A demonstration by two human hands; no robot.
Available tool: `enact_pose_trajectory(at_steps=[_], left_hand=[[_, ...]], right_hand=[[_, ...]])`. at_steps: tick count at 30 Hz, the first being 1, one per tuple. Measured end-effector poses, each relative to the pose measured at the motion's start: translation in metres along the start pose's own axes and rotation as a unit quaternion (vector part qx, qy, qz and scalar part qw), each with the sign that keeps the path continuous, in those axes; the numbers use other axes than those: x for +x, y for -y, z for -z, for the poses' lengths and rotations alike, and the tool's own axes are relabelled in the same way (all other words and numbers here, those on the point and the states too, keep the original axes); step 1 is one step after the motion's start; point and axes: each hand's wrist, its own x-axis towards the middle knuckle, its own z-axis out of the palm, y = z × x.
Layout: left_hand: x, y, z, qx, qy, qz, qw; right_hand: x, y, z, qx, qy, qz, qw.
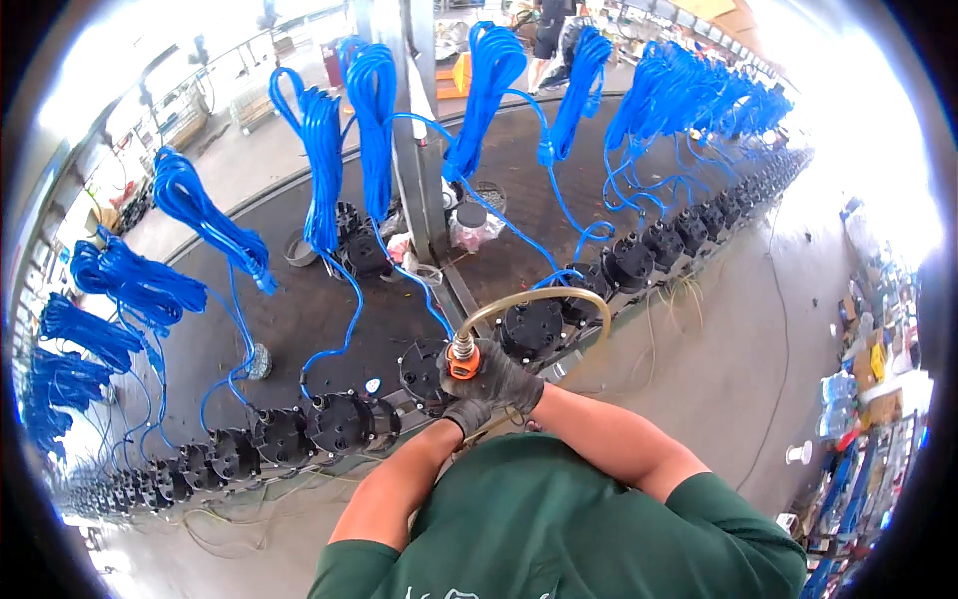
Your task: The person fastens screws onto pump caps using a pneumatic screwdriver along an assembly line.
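Observation:
My right hand point(504, 379), in a dark work glove, is closed around an orange air tool point(463, 361). A tan air hose point(544, 294) runs from the tool's metal fitting and loops back to the right. Just below it, my left hand point(471, 411), also gloved, is beside a round black pump-like housing point(421, 373); its fingers are mostly hidden. The tool stands upright over or beside this housing, and its lower end is out of sight. Another black housing point(531, 329) sits just right of my hands. A blue cable point(427, 290) leads up from the housing at my hands.
Along the bench edge runs a long row of black housings point(279, 435). Bundled blue cables point(374, 120) hang above the dark bench top point(289, 319). A metal post point(424, 180) rises beyond my hands, near a lidded jar point(469, 225). Stocked shelves point(868, 439) stand right.

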Motion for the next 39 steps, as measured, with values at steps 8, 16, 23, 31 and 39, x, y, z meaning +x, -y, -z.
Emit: enact_pose_trajectory(at_steps=[8, 16, 23, 31, 39], left_hand=[[-0.062, -0.037, 0.092, 0.092, 0.203, -0.059, 0.973], [-0.072, -0.076, 0.200, 0.158, -0.222, 0.022, 0.962], [-0.002, -0.065, 0.243, 0.208, -0.030, 0.058, 0.976], [0.023, -0.068, 0.249, 0.201, 0.064, 0.085, 0.974], [0.021, -0.072, 0.241, 0.221, -0.014, 0.104, 0.969]], right_hand=[[-0.002, 0.010, -0.002, -0.252, -0.040, 0.107, 0.961], [-0.023, 0.020, -0.010, -0.231, 0.033, 0.079, 0.969], [-0.007, 0.010, -0.004, -0.297, -0.020, 0.142, 0.944], [0.007, 0.001, 0.002, -0.264, -0.022, 0.153, 0.952], [0.009, -0.003, 0.011, -0.249, -0.077, 0.172, 0.950]])
